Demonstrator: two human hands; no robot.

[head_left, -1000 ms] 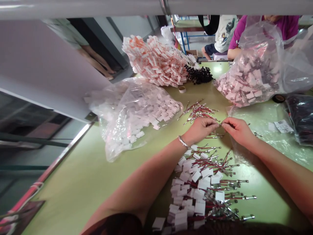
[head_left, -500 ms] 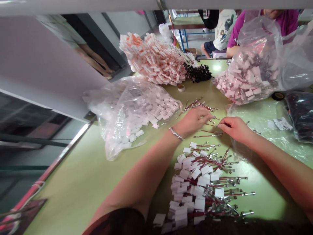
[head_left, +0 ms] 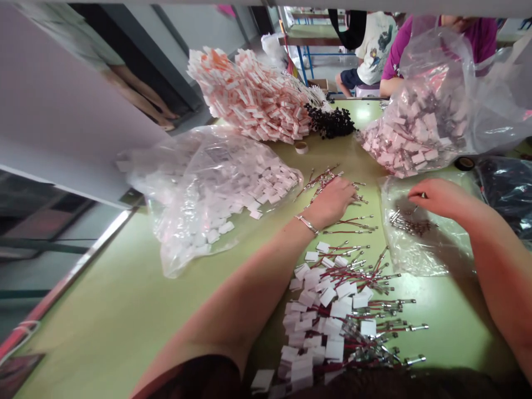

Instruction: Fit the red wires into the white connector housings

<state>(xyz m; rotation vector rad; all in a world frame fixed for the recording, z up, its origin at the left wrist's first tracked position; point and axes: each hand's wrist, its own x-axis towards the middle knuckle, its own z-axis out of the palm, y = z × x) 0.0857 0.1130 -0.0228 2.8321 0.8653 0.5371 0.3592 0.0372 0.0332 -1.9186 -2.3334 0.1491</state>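
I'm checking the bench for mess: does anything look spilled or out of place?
Perhaps the clear bag at left: it lies slumped, white pieces strewn toward its near edge, as if sliding out; whether any lie outside is unclear.

Table (head_left: 124,310): smooth green top, glossy, with bright reflections. Bracelet (head_left: 306,225): polished metal, smooth. Red leads (head_left: 318,180): wire, coated by appearance; metal ends (head_left: 419,327) shiny. White tabs (head_left: 334,349): smooth, matt; paper or plastic cannot be determined. Flat bag (head_left: 415,257): clear plastic film, glossy, creased. Small parts (head_left: 415,225) on it: metallic glints, too small to grade. Bulky bag (head_left: 174,260): transparent plastic, wrinkled, strongly reflective. Dark bag (head_left: 505,183): glossy plastic. Purple shirt (head_left: 484,41): matt cloth.
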